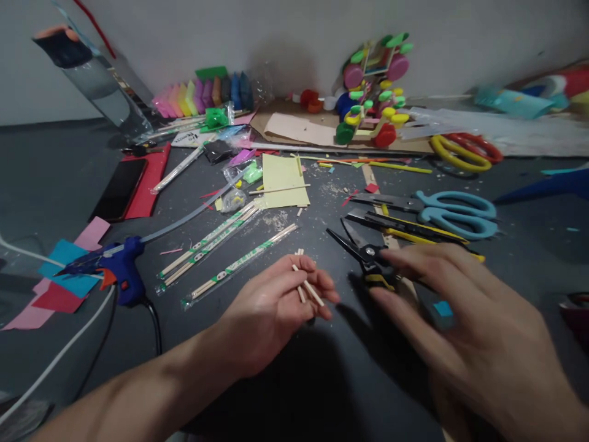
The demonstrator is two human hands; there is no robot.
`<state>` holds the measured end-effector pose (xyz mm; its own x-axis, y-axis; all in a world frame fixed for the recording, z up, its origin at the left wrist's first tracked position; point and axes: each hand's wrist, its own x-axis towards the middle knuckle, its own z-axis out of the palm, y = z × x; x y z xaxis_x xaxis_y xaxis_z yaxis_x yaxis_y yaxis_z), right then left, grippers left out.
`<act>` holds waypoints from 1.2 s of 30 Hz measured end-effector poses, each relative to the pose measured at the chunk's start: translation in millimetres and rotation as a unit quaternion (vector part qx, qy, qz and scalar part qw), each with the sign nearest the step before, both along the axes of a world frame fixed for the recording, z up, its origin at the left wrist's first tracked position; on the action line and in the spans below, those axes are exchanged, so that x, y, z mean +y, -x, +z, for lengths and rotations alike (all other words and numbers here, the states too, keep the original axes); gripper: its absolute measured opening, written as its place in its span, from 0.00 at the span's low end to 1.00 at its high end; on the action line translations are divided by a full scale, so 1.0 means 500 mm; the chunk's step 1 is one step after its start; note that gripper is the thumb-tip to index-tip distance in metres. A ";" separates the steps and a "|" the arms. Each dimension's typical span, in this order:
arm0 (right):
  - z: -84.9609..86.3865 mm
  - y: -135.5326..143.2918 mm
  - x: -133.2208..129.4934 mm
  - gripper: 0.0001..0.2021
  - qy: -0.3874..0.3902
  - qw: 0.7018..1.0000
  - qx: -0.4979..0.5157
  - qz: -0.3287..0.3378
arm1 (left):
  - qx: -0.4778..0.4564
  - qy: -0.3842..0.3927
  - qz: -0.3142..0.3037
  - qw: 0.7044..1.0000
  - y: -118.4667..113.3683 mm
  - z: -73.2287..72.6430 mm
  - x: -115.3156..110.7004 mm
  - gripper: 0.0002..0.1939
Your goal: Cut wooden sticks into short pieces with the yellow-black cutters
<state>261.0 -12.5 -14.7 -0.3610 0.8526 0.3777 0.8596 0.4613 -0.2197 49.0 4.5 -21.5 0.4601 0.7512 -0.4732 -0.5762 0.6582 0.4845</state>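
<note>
My left hand (276, 307) is closed around a few short pieces of wooden stick (314, 293), their cut ends poking out between thumb and fingers. To its right, my right hand (464, 331), slightly blurred, spreads thumb and fingers around the handle end of black-and-yellow pruning shears (369, 253). The blades are parted and point to the upper left. Whether the fingertips touch the handles I cannot tell, as the hand hides part of them. Several wrapped chopsticks (243, 261) lie left of centre on the dark table.
A blue glue gun (126, 270) with its cable lies at left, near a phone (118, 189). Behind the shears are a utility knife (409, 226), blue-handled scissors (455, 205) and yellow-handled scissors (460, 153). Small wheeled models (372, 123) and a water bottle (99, 89) stand at the back.
</note>
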 end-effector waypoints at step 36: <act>-0.013 0.066 -0.014 0.05 0.105 0.971 0.147 0.154 | -0.118 0.087 -0.029 0.989 -0.015 0.014 -0.027 0.23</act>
